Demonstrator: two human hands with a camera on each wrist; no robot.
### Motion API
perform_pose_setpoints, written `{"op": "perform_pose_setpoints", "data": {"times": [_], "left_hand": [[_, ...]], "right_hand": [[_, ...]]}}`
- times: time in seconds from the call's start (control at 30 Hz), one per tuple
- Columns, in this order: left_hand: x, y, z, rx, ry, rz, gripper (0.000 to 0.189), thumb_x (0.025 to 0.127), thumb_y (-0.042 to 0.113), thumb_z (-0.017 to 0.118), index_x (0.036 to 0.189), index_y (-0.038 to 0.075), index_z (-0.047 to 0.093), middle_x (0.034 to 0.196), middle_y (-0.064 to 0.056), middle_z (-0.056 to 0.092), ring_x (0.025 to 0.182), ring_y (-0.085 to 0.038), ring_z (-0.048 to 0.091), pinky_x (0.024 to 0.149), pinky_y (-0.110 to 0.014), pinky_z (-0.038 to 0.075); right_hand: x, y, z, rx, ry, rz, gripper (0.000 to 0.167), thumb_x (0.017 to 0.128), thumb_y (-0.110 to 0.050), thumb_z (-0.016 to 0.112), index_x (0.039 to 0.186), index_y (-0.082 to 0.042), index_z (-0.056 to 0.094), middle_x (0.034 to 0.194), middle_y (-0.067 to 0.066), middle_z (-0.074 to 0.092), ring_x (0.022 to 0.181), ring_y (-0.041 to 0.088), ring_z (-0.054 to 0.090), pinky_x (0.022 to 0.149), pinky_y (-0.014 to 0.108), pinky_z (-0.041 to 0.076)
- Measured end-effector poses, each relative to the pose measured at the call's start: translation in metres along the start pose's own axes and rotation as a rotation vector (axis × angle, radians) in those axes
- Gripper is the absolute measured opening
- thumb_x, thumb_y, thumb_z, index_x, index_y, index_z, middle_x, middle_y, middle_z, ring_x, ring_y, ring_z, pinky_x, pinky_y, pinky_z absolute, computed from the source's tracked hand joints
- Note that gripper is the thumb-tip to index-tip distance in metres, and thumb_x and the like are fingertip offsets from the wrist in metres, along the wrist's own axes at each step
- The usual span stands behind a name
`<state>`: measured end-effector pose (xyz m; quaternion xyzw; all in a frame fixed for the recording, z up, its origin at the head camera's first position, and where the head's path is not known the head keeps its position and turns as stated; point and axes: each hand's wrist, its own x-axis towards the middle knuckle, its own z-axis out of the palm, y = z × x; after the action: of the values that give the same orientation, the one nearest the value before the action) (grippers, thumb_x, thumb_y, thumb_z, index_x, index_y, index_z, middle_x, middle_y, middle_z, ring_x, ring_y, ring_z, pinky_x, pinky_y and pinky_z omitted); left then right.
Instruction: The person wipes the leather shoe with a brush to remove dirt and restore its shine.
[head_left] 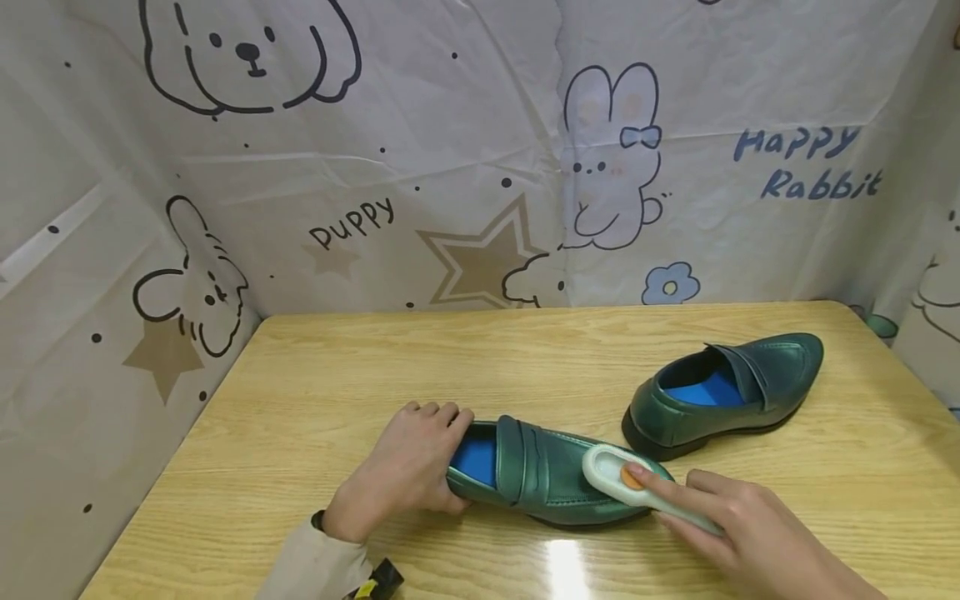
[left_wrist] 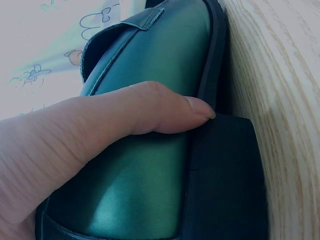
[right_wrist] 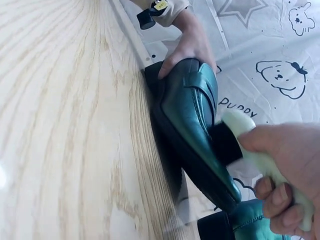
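A dark green loafer point(head_left: 555, 475) with a blue insole lies on the table, toe to the right. My left hand point(head_left: 412, 462) grips its heel end; in the left wrist view the thumb point(left_wrist: 150, 107) presses along the shoe's side down to the black sole point(left_wrist: 225, 170). My right hand point(head_left: 742, 521) holds a pale green brush point(head_left: 611, 471) by its handle, a finger on its orange button. Dark bristles point(right_wrist: 226, 143) face the loafer's upper near the toe in the right wrist view, right at the leather.
The matching green loafer point(head_left: 720, 392) stands behind and to the right, toe pointing to the far right. A wooden table point(head_left: 360, 367) lies beneath both shoes. Behind it hangs a pale cloth point(head_left: 450, 108) printed with cartoon animals. A small black device point(head_left: 384, 579) sits at the left sleeve.
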<state>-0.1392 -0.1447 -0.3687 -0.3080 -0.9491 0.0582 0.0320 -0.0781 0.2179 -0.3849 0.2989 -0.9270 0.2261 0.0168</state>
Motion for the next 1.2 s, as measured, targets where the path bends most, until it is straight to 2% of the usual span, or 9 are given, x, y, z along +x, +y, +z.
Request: {"op": "perform_pose_setpoints", "data": {"times": [0.17,0.5,0.7,0.83,0.93,1.0,1.1,1.2], "left_hand": [[0.0,0.0,-0.001,0.006,0.004,-0.001,0.091,0.053,0.066,0.081,0.12,0.01,0.055,0.107,-0.007,0.062,0.09,-0.024,0.061,0.08,-0.042,0.05],[0.0,0.0,0.0,0.007,-0.011,-0.001,0.09,0.054,0.067,0.08,0.12,0.01,0.055,0.107,-0.007,0.061,0.09,-0.025,0.061,0.079,-0.042,0.05],[0.0,0.0,0.0,0.027,0.006,0.0,0.09,0.053,0.067,0.08,0.119,0.011,0.055,0.106,-0.006,0.062,0.089,-0.024,0.061,0.079,-0.041,0.05],[0.0,0.0,0.0,0.023,0.007,0.0,0.09,0.053,0.067,0.08,0.119,0.011,0.055,0.106,-0.007,0.062,0.089,-0.024,0.061,0.079,-0.041,0.05],[0.0,0.0,0.0,0.019,0.004,-0.002,0.09,0.053,0.067,0.08,0.119,0.011,0.055,0.106,-0.007,0.062,0.09,-0.025,0.061,0.079,-0.042,0.05],[0.0,0.0,0.0,0.016,0.002,-0.005,0.09,0.053,0.067,0.08,0.119,0.011,0.055,0.106,-0.006,0.062,0.09,-0.024,0.061,0.079,-0.042,0.05],[0.0,0.001,-0.001,0.012,0.003,-0.007,0.089,0.053,0.066,0.08,0.118,0.011,0.055,0.106,-0.006,0.062,0.089,-0.024,0.061,0.079,-0.041,0.05],[0.0,0.001,-0.001,0.009,0.005,-0.007,0.09,0.053,0.066,0.08,0.119,0.011,0.055,0.106,-0.007,0.062,0.089,-0.024,0.061,0.079,-0.041,0.05]], "right_hand": [[0.0,-0.001,0.002,-0.079,0.113,0.05,0.055,0.087,-0.024,0.072,0.138,-0.033,0.054,0.074,-0.02,0.04,0.059,-0.006,0.033,0.049,0.016,0.033],[0.004,-0.003,0.002,-0.169,0.122,0.224,0.059,0.087,-0.028,0.071,0.141,-0.034,0.049,0.076,-0.016,0.049,0.062,0.001,0.038,0.054,0.022,0.035],[0.004,-0.006,0.004,-0.177,0.128,0.259,0.059,0.088,-0.03,0.07,0.142,-0.035,0.048,0.076,-0.015,0.051,0.063,0.003,0.041,0.056,0.023,0.039],[0.003,-0.008,0.007,-0.129,0.117,0.216,0.058,0.087,-0.028,0.071,0.14,-0.035,0.051,0.075,-0.016,0.047,0.06,-0.001,0.037,0.053,0.02,0.036],[0.002,-0.009,0.009,-0.068,0.084,0.142,0.051,0.087,-0.028,0.071,0.136,-0.027,0.057,0.073,-0.016,0.041,0.058,-0.003,0.035,0.05,0.018,0.034],[0.002,-0.01,0.01,-0.032,0.042,0.087,0.047,0.089,-0.031,0.068,0.135,-0.025,0.058,0.08,-0.015,0.051,0.063,-0.005,0.042,0.054,0.017,0.043],[0.002,-0.011,0.011,0.007,0.002,-0.01,0.048,0.092,-0.032,0.065,0.138,-0.025,0.055,0.094,-0.01,0.061,0.073,-0.004,0.048,0.06,0.02,0.049],[0.001,-0.012,0.013,0.032,0.022,-0.144,0.055,0.091,-0.025,0.067,0.143,-0.027,0.049,0.091,-0.015,0.057,0.071,-0.006,0.047,0.058,0.016,0.047]]}}
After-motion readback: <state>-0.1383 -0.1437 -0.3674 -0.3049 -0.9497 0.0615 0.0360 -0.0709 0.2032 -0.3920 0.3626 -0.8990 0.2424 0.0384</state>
